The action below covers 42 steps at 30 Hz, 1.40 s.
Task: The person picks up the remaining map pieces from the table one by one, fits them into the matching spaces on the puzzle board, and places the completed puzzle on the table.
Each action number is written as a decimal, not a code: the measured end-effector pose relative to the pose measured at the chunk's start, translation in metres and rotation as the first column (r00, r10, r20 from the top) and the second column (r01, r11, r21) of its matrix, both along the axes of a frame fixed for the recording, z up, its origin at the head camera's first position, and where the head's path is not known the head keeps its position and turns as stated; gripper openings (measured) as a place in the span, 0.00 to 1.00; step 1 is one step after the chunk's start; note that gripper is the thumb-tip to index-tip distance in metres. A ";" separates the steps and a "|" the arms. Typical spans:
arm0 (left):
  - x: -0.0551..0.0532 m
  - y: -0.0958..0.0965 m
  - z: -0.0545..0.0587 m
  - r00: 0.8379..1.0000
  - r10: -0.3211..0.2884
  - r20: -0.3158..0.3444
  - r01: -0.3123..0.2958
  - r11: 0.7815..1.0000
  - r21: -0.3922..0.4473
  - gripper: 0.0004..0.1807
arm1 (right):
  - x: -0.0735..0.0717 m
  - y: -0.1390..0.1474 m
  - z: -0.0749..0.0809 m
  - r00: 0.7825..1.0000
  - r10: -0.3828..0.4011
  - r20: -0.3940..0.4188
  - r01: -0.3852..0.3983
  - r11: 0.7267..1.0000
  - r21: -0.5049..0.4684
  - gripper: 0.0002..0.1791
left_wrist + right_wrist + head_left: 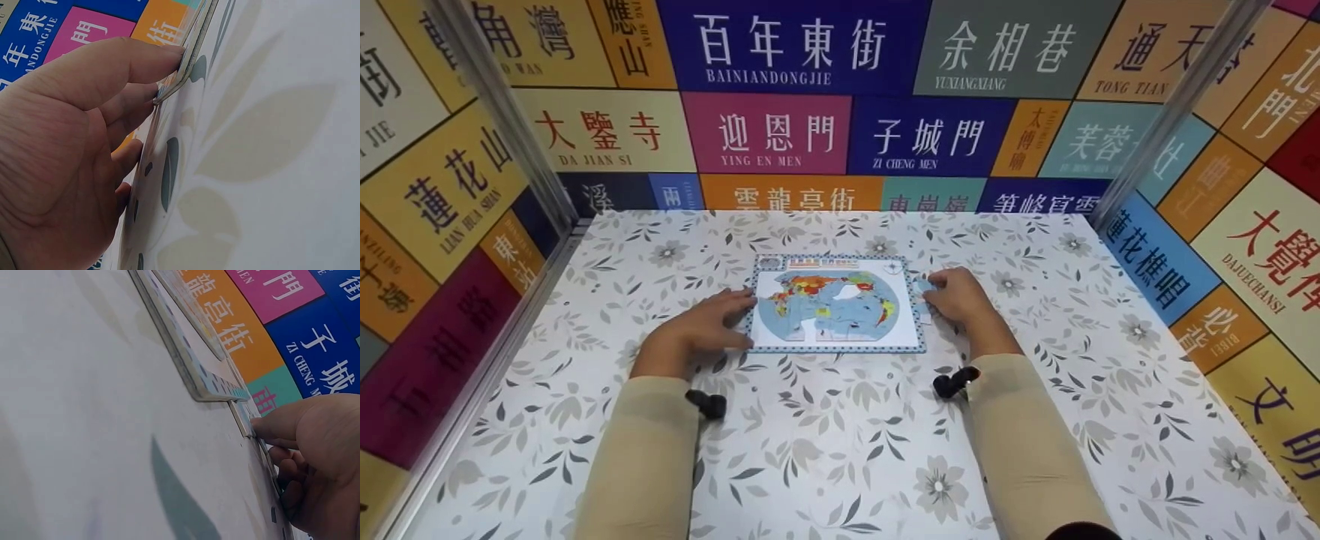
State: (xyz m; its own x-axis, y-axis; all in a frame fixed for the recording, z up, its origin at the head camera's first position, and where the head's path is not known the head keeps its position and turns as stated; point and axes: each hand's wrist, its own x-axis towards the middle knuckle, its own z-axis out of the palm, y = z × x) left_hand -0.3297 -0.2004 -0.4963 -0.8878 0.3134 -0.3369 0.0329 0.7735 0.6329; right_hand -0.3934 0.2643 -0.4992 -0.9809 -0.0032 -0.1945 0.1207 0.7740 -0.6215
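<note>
Left hand [697, 324]: at left edge of world map puzzle board [840, 349], thumb by near-left corner, fingers further up the side. Bracing seems the job; light, even pressure flat to the tabletop [840, 435] should stop the board skidding without popping pieces. Grip: spread, thumb well apart from fingers, tips touching the edge, no loose piece visible there.

Board: mid-table, flat, map mostly filled, white gaps at upper middle and lower left. Loose piece probably wants turning to match its gap's outline first, then pressing straight down.

Light-blue puzzle piece [921, 286]: just beside board's right edge. Small pale bit [925, 318] near it, too small to identify.

Right hand [962, 300]: take piece by its rim, printed side up. Grip: nearly closed, thumb and forefinger apparently pinching the blue piece, other fingers curled; exact contact partly hidden.
</note>
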 end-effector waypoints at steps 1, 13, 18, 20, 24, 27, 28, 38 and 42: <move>0.000 0.000 0.000 1.000 -0.002 -0.003 0.002 1.000 -0.002 0.51 | -0.001 0.000 0.000 1.000 0.010 -0.008 -0.010 1.000 0.004 0.28; 0.001 0.000 0.000 0.996 -0.065 -0.058 0.063 0.997 -0.035 0.50 | -0.001 0.002 0.001 0.995 0.081 -0.049 -0.079 0.995 0.053 0.26; 0.001 0.000 0.000 0.998 -0.046 -0.048 0.044 0.998 -0.038 0.50 | 0.001 0.002 0.003 0.993 0.080 -0.083 -0.076 0.996 0.049 0.24; 0.001 0.000 0.000 0.998 -0.048 -0.048 0.046 0.998 -0.038 0.50 | 0.001 0.002 0.004 0.993 0.077 -0.088 -0.074 0.996 0.040 0.25; 0.000 0.000 0.000 0.997 -0.058 -0.054 0.056 0.998 -0.039 0.50 | 0.002 0.000 0.006 0.993 0.079 -0.089 -0.078 0.997 0.016 0.26; 0.000 0.000 0.000 0.997 -0.057 -0.054 0.054 0.998 -0.039 0.50 | 0.002 -0.003 0.007 0.991 0.093 -0.094 -0.093 0.996 0.006 0.27; 0.000 0.000 0.000 0.997 -0.054 -0.053 0.052 0.998 -0.040 0.50 | 0.003 -0.004 0.008 0.990 0.100 -0.095 -0.100 0.995 0.003 0.27; 0.002 0.000 0.000 0.998 -0.041 -0.047 0.040 0.999 -0.023 0.50 | 0.007 -0.021 0.017 0.992 0.114 -0.062 -0.113 0.993 0.017 0.26; 0.002 0.000 0.000 0.999 -0.035 -0.040 0.034 0.999 -0.016 0.50 | 0.008 -0.026 0.018 0.990 0.127 -0.058 -0.125 0.992 0.034 0.25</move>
